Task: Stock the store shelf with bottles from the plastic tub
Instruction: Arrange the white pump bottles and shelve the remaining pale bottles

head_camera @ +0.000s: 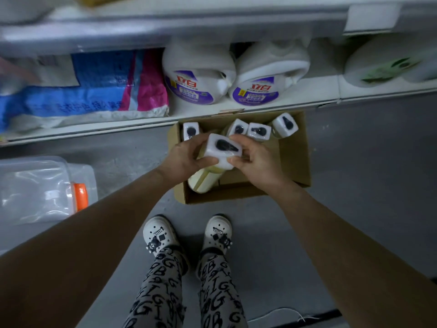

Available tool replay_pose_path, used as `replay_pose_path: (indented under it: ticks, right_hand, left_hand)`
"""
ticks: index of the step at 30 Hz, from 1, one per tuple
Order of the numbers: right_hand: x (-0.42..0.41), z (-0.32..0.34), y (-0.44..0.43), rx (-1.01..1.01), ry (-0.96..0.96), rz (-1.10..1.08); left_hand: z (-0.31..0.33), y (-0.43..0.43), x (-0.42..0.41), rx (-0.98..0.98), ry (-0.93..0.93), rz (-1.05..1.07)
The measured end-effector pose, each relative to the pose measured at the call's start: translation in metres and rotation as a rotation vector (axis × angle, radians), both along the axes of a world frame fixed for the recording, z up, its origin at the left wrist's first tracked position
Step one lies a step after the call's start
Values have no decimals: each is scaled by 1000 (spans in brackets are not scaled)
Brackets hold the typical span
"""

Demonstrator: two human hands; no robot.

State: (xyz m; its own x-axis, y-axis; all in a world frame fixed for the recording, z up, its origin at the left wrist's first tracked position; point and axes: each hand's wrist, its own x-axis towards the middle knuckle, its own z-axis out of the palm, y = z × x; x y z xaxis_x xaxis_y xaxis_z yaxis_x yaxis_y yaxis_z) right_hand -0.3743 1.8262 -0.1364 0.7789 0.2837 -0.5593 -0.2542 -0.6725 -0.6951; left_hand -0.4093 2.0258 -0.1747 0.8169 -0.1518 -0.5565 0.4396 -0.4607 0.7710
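Here, in the head view, looking straight down, both bare arms reach forward to an open cardboard box (296, 166) that stands on the grey floor (354, 209), just in front of the low shelf (272, 98).

The left hand (185, 158) and the right hand (256, 162) together grip 1 cream bottle (205, 181) by its square white cap (224, 150), which has a black nozzle. The left thumb lies along the cap's near edge and the left fingers curl round its far side. The right fingers are curled against the cap's right side, with the thumb pressed in below. The bottle is tilted, base toward the person, over the near-left part of the box. Whether its base touches the box floor cannot be told.

Behind the hands, 4 more bottles (259, 131) with the same caps stand upright along the far wall of the box.

The clear plastic tub (35, 190) with an orange latch (80, 197) sits on the floor to the left, well apart from the box. Its contents cannot be made out.

On the shelf lie 2 white jugs (198, 74) with purple labels, side by side and touching, and a blue and pink bag (94, 91) to their left.

Below, 2 white clogs (158, 235) and letter-patterned trousers (212, 292) show.
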Motion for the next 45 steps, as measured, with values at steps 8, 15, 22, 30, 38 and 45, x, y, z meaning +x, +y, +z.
replay_pose_path:
  ticks: [8, 15, 22, 30, 38, 45]
  right_hand:
    - [-18, 82, 11, 265, 144, -238]
    - [-41, 155, 21, 369, 289, -315]
    - [-47, 233, 21, 453, 427, -221]
    - [-48, 330, 32, 463, 300, -183]
    - [-44, 411, 49, 480, 169, -101]
    - [-42, 475, 70, 529, 67, 8]
  left_hand:
    - [95, 8, -24, -219, 52, 222]
    - [181, 8, -40, -412, 137, 359]
    - [270, 8, -39, -413, 134, 419]
    - [363, 17, -53, -346, 19, 466]
    - [450, 30, -73, -231, -122, 318]
    - [515, 43, -82, -201, -241, 437]
